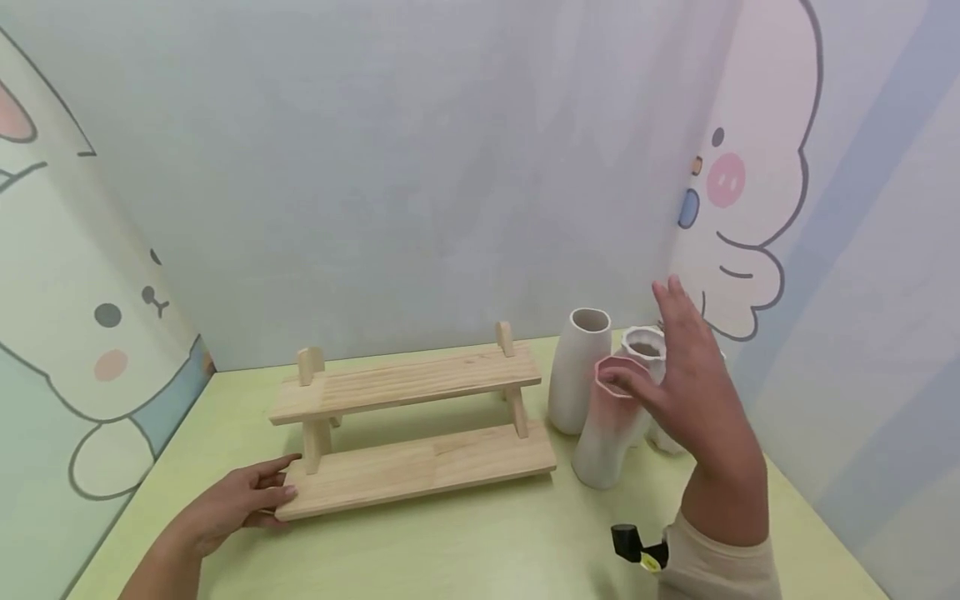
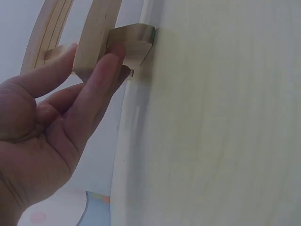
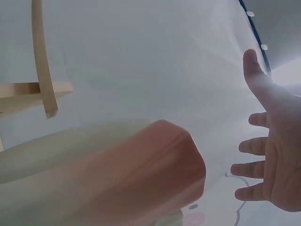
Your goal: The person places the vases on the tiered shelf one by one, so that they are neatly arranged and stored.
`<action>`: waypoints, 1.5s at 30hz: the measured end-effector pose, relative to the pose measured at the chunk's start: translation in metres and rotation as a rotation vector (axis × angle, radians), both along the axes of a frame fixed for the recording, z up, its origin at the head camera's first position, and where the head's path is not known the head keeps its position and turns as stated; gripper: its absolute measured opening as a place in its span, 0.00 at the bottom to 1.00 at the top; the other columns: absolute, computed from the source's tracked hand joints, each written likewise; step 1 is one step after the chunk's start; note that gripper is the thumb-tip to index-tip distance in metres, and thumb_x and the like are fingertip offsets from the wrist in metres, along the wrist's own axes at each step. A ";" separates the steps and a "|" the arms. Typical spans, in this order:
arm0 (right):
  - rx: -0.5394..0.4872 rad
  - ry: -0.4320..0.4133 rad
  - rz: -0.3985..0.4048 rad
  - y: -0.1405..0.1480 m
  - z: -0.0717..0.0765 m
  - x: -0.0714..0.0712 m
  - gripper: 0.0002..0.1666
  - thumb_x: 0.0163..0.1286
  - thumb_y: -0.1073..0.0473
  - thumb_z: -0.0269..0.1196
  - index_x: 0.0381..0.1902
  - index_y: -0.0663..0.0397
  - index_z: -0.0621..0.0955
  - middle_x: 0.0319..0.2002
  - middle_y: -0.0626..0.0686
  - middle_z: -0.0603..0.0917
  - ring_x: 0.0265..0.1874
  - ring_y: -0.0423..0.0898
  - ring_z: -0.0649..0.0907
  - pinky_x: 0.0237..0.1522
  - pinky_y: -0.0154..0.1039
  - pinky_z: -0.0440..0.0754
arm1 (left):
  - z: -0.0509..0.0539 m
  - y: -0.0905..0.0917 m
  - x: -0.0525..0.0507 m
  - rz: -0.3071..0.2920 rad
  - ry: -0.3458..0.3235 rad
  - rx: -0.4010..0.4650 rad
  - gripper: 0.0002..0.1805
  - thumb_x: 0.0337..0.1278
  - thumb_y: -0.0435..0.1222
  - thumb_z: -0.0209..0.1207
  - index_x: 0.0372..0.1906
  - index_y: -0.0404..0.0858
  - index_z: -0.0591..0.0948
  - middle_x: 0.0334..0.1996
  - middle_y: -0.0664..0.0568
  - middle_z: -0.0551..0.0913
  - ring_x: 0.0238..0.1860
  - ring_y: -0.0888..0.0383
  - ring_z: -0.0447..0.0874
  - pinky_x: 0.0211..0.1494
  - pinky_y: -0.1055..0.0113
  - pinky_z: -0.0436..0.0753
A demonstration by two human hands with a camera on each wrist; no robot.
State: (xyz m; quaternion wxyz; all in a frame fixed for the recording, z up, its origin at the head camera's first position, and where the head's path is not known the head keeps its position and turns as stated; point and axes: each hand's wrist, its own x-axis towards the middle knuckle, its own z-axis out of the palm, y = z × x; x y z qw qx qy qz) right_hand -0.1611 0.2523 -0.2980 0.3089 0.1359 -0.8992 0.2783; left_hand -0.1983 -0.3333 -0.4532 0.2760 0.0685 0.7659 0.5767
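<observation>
A two-tier wooden shelf (image 1: 420, 468) stands on the table. My left hand (image 1: 228, 504) pinches the left end of its lower board, with the thumb on one face and the fingers on the other; the left wrist view shows this hand (image 2: 61, 113) on the board's end (image 2: 96, 37) from close by. At the right, my right hand (image 1: 701, 392) hovers by the mouth of a pink-and-white vase (image 1: 603, 446), fingers straight and spread. In the right wrist view, the right hand (image 3: 284, 155) is apart from the pink rim of that vase (image 3: 155, 174).
A tall white vase (image 1: 581, 375) stands just right of the shelf. Behind the pink one is another white vase with a wavy rim (image 1: 651, 336), partly hidden by my right hand. Fabric walls (image 1: 420, 183) with cartoon figures enclose the pale yellow-green table (image 1: 450, 550).
</observation>
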 end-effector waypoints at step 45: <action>-0.160 -0.240 -0.136 0.053 -0.032 -0.041 0.64 0.58 0.38 0.71 0.79 0.34 0.43 0.77 0.58 0.52 0.74 0.64 0.56 0.64 0.73 0.56 | 0.007 -0.004 -0.015 -0.128 0.071 -0.127 0.40 0.68 0.39 0.58 0.73 0.23 0.53 0.50 0.42 0.77 0.41 0.56 0.84 0.44 0.61 0.85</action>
